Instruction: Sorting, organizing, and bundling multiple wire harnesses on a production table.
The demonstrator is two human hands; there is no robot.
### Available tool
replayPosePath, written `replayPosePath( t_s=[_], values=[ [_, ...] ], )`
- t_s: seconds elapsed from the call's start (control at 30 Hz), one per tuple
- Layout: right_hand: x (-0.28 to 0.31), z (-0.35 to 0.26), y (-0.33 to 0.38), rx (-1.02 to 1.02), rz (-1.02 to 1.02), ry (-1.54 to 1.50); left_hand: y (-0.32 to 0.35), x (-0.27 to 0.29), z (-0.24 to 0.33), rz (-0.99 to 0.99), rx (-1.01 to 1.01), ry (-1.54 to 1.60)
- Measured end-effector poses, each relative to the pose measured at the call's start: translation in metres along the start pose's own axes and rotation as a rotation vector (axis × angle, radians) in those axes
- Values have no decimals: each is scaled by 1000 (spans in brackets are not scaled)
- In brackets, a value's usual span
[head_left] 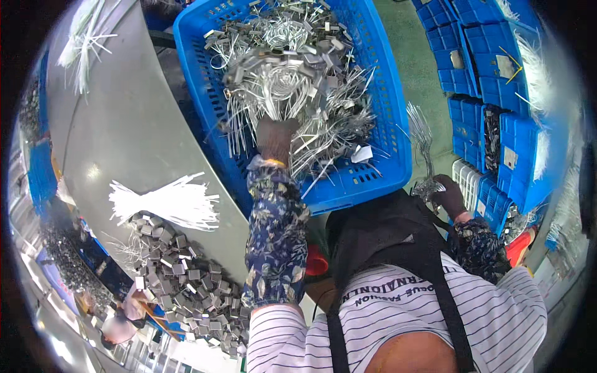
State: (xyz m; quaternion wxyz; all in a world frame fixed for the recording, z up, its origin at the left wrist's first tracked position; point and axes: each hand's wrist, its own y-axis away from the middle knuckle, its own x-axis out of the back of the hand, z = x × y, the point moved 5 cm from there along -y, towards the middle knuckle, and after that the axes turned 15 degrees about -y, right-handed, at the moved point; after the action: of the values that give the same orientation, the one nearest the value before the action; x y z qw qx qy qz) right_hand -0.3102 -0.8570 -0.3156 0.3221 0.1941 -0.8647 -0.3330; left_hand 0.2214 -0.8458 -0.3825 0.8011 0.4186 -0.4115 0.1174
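My left hand point(277, 138), in a dark glove and a floral sleeve, reaches into the large blue basket point(292, 206). Its fingers are closed on a thick bundle of silvery wires point(283, 87) with small grey blocks at their ends. The blocks on that bundle are smeared by motion. More wired blocks point(336, 133) lie tangled underneath. Beyond the basket's right side, my right hand point(450, 198), gloved too, is closed round a thinner bunch of silvery wires point(426, 146). The bunch sticks up and away from the hand; its lower end is partly hidden by my fingers.
On the grey table point(168, 143) at left lie a tied bundle of white strips point(165, 202) and a heap of grey blocks point(186, 280). More white strips point(84, 46) lie farther back. Blue crates point(472, 124) are stacked at right. Another person point(121, 326) is at lower left.
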Motion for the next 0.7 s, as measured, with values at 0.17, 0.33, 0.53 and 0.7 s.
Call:
replayPosePath(
  t_s=[0.17,0.33,0.53,0.7],
  values=[
    [8,49,-8,-49,59,-31,96,55,48,273,-79,721],
    [8,52,-21,121,4,46,156,144,46,661,-410,650],
    [11,58,-39,113,-6,133,202,211,38,776,-326,1043],
    [3,57,-52,66,-21,166,237,184,-15,247,-651,1581]
  ],
)
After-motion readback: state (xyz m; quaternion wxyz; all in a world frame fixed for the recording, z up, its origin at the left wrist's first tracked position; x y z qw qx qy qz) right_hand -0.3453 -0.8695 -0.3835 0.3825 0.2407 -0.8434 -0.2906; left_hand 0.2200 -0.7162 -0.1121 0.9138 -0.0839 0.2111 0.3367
